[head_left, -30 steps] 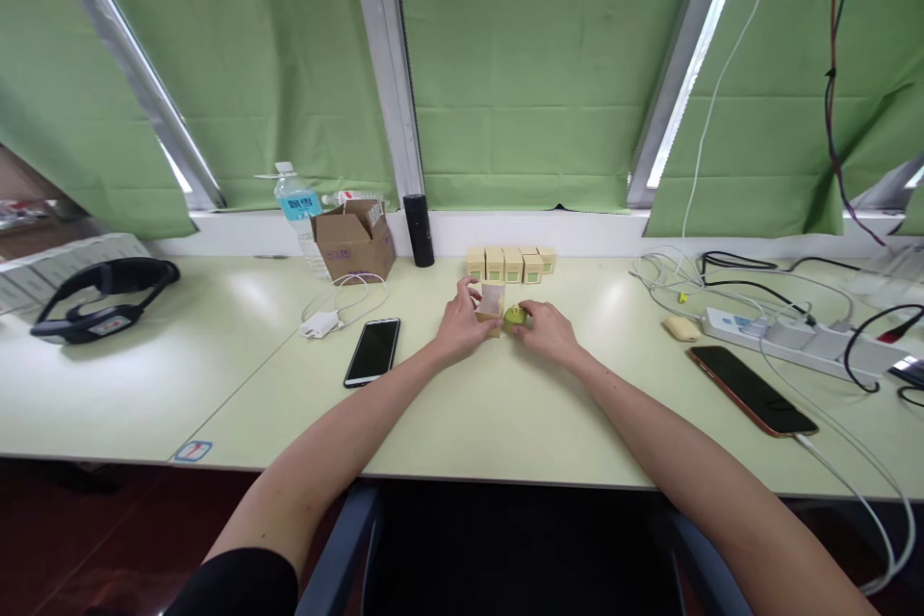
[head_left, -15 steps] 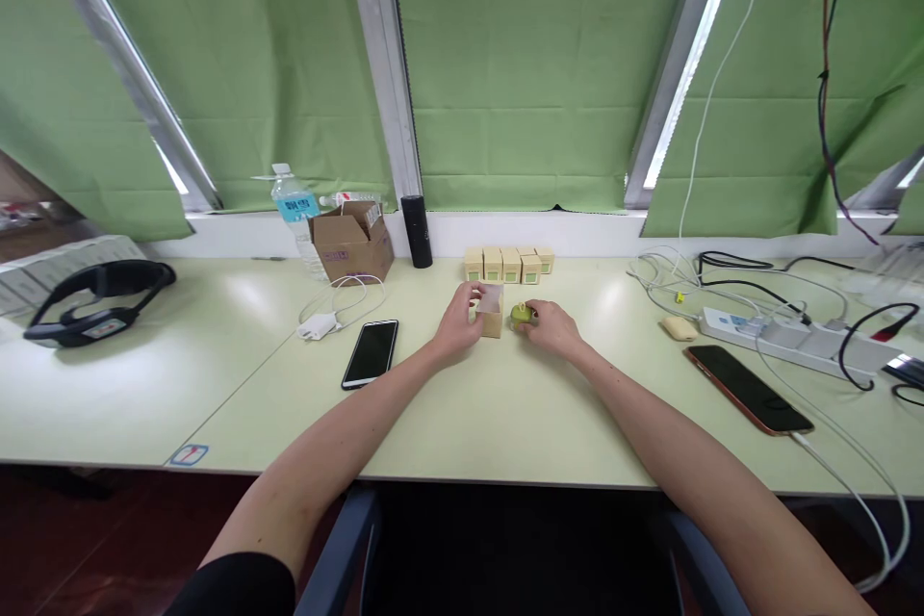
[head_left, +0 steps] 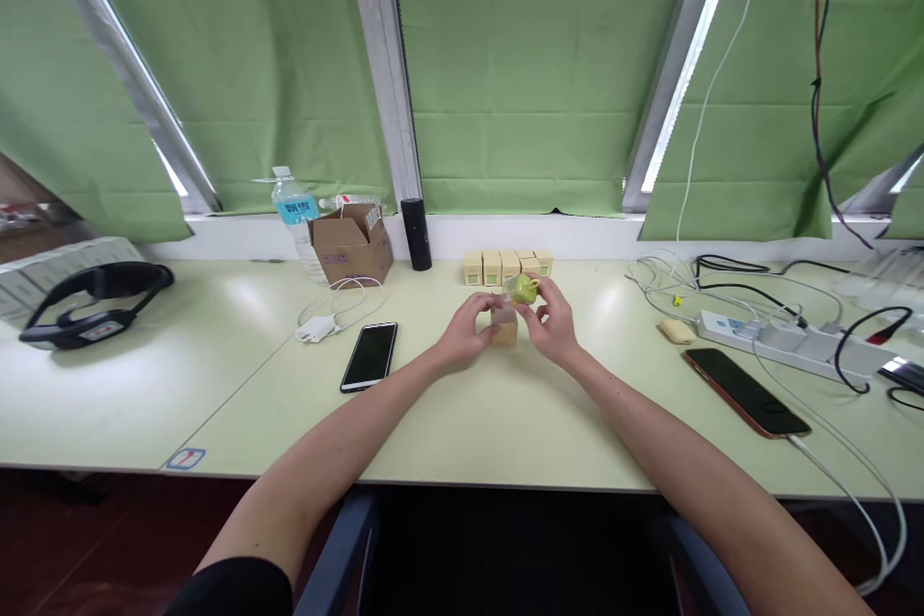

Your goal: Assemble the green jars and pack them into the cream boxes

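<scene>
My left hand [head_left: 466,339] wraps the small tan box [head_left: 503,328] from its left side, grip closed on it, box sitting on the desk [head_left: 462,414] around the middle, a bit toward the window. My right hand [head_left: 554,325] pinches a small green round item [head_left: 523,288] between fingertips, grip closed on it, held just above and slightly behind the box top, not touching the desk. Cannot tell if the box flap is open; something pale shows at its top. Both forearms reach in from the near edge.

Just behind the hands, a row of small yellow boxes [head_left: 507,266] stands side by side near the window ledge. Left of the row, a black cylinder [head_left: 418,232] stands upright, then an open cardboard box [head_left: 351,250], with a water bottle [head_left: 295,215] just behind it. A black phone [head_left: 370,356] lies face up left of my left hand, a white charger with cable [head_left: 316,328] near its far end. Far left, a black headset [head_left: 87,303] lies on the desk. Right side: another phone [head_left: 746,392] with a reddish edge, cable plugged in, a small beige pod [head_left: 677,331] beyond it, a white power strip [head_left: 772,338] with tangled cables. Green blinds [head_left: 520,67] cover the windows.
</scene>
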